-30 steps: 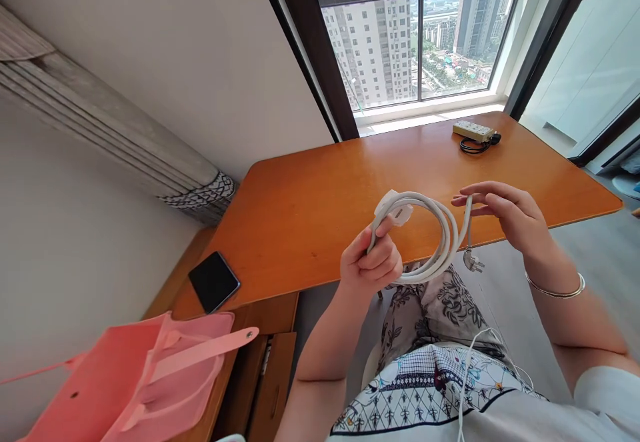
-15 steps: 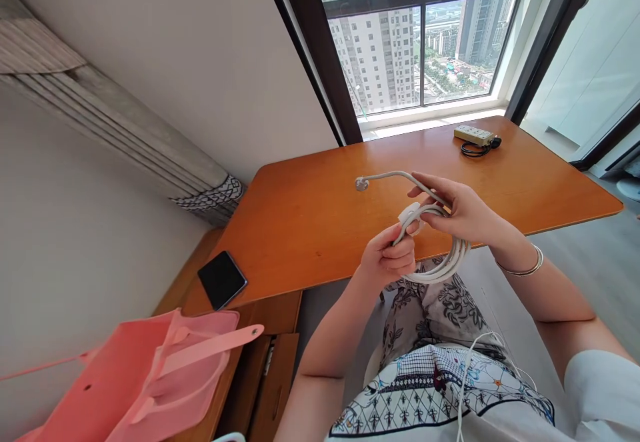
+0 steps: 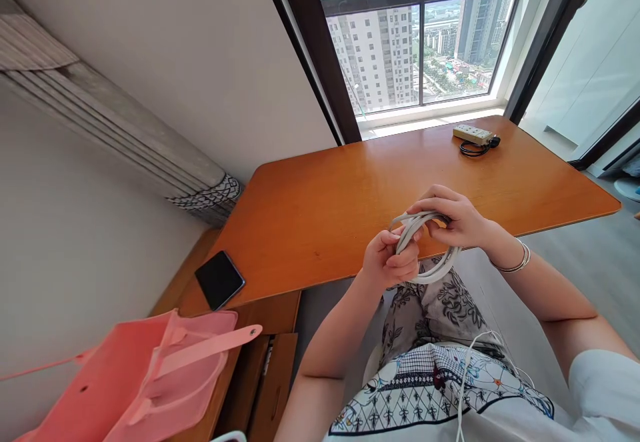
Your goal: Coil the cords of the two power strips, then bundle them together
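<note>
A coiled white cable hangs between my two hands, over the near edge of the wooden table. My left hand is closed on the left side of the coil. On the upper right of the loops, my right hand is closed too, its fingers wrapped over the strands. The cable's plug cannot be seen; the hands and loops cover that part.
A power strip with a black cord lies at the table's far right. A dark tablet-like object rests at the left end. Below it are an open pink bag and a wooden drawer. A window stands behind the table.
The loose cable end with the plug, earlier stretched out to the left above the table, is now gathered in at the coil. My right hand has moved slightly down and left and closed over the loops.
</note>
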### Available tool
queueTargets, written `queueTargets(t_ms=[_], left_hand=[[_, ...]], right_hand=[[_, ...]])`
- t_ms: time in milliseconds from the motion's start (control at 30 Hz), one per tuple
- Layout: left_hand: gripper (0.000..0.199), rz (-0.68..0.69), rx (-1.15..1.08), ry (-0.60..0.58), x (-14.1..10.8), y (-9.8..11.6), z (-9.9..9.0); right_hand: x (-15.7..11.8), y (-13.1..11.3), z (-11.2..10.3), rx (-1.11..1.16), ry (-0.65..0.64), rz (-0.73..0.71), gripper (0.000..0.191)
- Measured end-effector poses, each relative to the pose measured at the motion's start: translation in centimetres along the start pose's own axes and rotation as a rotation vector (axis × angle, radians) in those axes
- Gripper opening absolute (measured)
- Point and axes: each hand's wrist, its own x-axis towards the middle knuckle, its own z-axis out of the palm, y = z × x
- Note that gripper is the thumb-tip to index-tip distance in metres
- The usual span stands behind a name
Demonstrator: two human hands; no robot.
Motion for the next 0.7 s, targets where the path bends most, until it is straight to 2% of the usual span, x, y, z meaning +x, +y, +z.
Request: queueTargets(t_ms=[133,400,467,533,633,700], left_hand=[[0.030,-0.006,-0.021,-0.045,0.0,-0.7,0.0],[0.070,-0.050,-0.026,-0.110,0.4,-1.2,-0.3],[0.068,-0.036,-0.010,-0.149,0.5,-1.0,-0.7],[0.057,-0.011,0.011,-0.164,0.4,-0.8,-0.9],[0.036,-0.009,0.056,-0.075,0.4,-0.5,-0.9],[0.035,-0.010,0.085,-0.028,0.5,-0.3,-0.7]], right_hand=[[-0.6,0.2,0.5,0.013,0.066,-0.072,0.040],[-1.6,0.5,0.9,0.095,0.121,-0.061,0.043],[-1.8,0.6,1.0,0.122,0.122,-0.032,0.040],[-2.0,0.9,1.1,0.147,0.113,-0.009,0.037],[-2.2,1.3,1.3,0.187,0.098,0.010,0.035],[-2.2,1.6,1.3,0.239,0.083,0.044,0.035]])
